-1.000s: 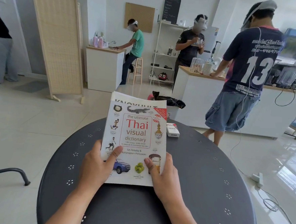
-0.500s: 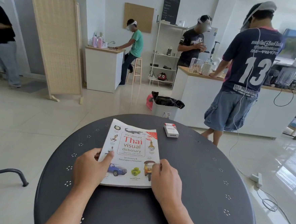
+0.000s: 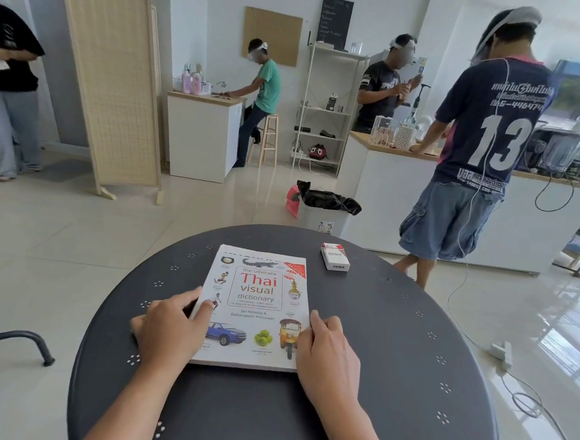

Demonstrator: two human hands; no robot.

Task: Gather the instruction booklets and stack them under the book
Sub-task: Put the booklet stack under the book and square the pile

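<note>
The book point(image 3: 259, 296), a white "Thai visual dictionary" with a picture cover, lies flat on the round dark table point(image 3: 391, 364). My left hand point(image 3: 167, 328) grips its left edge, thumb on the cover and fingers curled beside it. My right hand point(image 3: 327, 353) holds its lower right corner, thumb along the right edge. A thin grey-white edge shows along the book's near side; I cannot tell whether booklets lie beneath it.
A small red-and-white box point(image 3: 335, 256) lies on the table beyond the book's far right corner. A person in a navy "13" shirt point(image 3: 487, 130) stands close behind the table. A bin with a black bag point(image 3: 323, 208) stands on the floor, and cables point(image 3: 499, 351) trail at right.
The book came down from upright in my hands to lying flat on the table. Both hands stayed on its near edges.
</note>
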